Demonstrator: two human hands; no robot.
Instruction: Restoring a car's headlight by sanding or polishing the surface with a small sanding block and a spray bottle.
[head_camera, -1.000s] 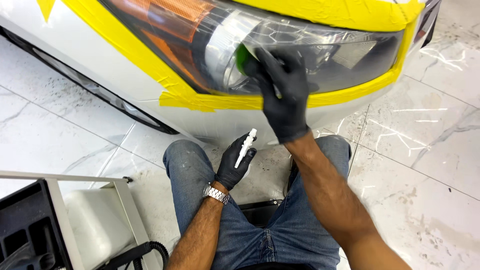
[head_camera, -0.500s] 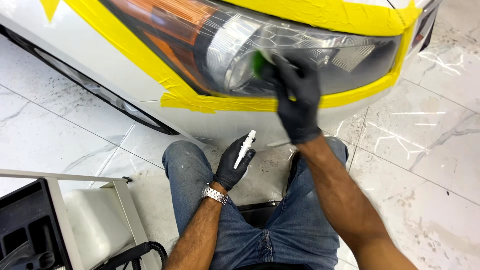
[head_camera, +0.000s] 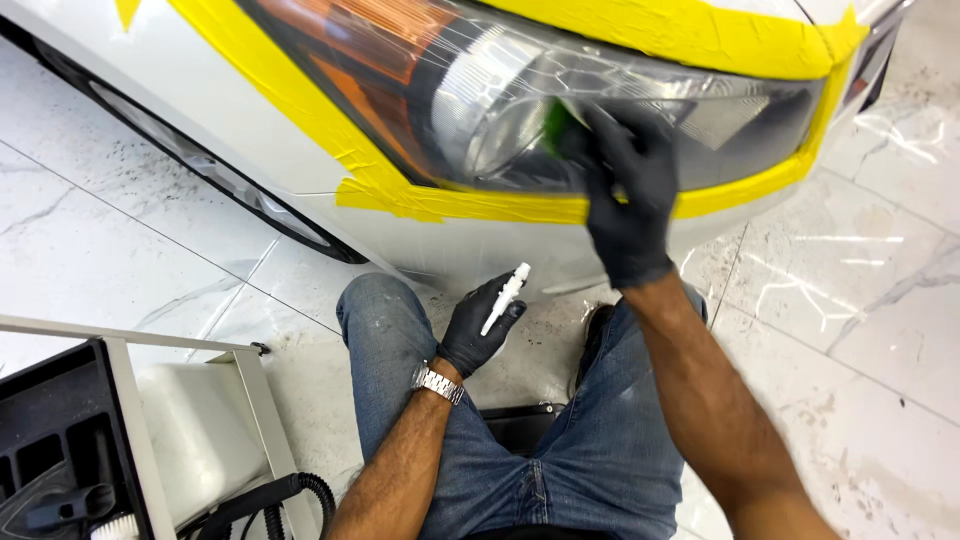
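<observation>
A car headlight (head_camera: 480, 110) with a clear lens and an orange corner fills the top of the head view. Yellow masking tape (head_camera: 450, 205) frames it against the white bumper (head_camera: 200, 110). My right hand (head_camera: 628, 195), in a black glove, presses a small green pad (head_camera: 562, 125) against the lens near its middle. My left hand (head_camera: 478, 325), also gloved in black with a metal wristwatch, rests above my left knee. It grips a small white bottle (head_camera: 505, 297), nozzle pointing up.
I am seated low in blue jeans (head_camera: 530, 450) on a white marble tile floor (head_camera: 860, 340). A white cart (head_camera: 150, 420) with a black tray stands at the lower left, and a black ribbed hose (head_camera: 285, 495) curls beside it.
My right hand has slid the green pad to the right across the lens. My left hand has stayed put with the bottle.
</observation>
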